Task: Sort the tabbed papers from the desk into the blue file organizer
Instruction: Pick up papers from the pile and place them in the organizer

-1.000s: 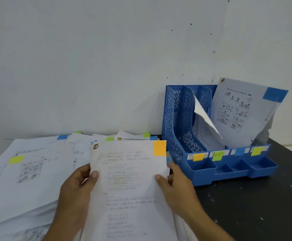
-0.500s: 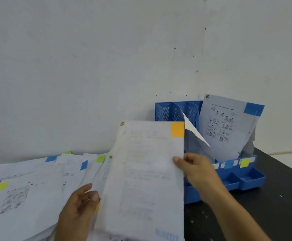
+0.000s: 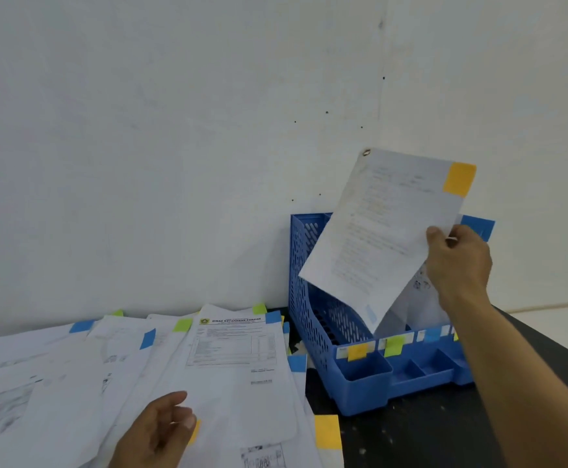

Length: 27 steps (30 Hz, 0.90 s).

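Above the organizer: the sheet [image 3: 382, 238] hangs tilted, its long axis running from the orange tab [image 3: 459, 179] at upper right down to a low corner just over the slots.
Desk [image 3: 444, 430]: one, dark, carrying the pile at left and the organizer at right.
Pile [image 3: 161, 363]: loose tabbed papers fanned out, too overlapped to count; blue, green and yellow tabs show.
Organizer [image 3: 313, 298]: one, blue, with three upright slots as far as can be seen; the leftmost looks empty, and four colour labels show on its front.
Key relation: the orange label [image 3: 357, 351] marks the leftmost slot, which lies below and left of the sheet's low corner, so the likely move is down and leftward.
Right hand [image 3: 458, 261]: nearer the organizer, pinching the sheet's right edge.
Left hand [image 3: 159, 430]: fingers loosely curled and holding nothing, over the pile near a yellow tab.
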Available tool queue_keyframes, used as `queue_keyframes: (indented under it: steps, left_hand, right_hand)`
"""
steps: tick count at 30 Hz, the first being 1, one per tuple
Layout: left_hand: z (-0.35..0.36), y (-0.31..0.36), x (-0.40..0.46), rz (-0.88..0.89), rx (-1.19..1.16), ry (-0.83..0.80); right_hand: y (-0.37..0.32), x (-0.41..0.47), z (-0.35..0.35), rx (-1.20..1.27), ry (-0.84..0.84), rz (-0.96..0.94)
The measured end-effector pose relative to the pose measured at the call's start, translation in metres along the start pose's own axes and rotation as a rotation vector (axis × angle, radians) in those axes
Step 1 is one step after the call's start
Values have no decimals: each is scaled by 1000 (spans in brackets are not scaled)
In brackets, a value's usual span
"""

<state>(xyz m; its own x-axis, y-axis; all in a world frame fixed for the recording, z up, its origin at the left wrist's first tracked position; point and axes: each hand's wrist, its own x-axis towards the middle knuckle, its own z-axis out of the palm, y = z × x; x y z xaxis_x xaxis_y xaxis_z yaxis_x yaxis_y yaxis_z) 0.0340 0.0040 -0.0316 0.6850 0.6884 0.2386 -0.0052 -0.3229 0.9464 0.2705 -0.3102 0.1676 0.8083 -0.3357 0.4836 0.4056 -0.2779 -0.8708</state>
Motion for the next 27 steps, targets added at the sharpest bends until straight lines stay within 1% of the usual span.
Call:
queue_keyframes:
  steps: [4, 7, 13, 15, 21, 27]
  left_hand:
    - [4, 3, -8, -3, 47, -3]
    - [8, 7, -14, 14, 58, -10]
    - [9, 7, -17, 1, 91, -36]
    - [8, 8, -17, 25, 103, -47]
    - [8, 8, -19, 38, 114, -57]
    - [9, 14, -21, 51, 97, -53]
  right_hand:
    - [0, 0, 2, -5, 44, -59]
    - [1, -9, 9, -39, 7, -70]
    - [11, -27, 35, 5, -74, -86]
    - [13, -33, 43, 5, -100, -94]
    - [21, -40, 61, 37, -149, -22]
    - [20, -36, 55, -137, -115, -20]
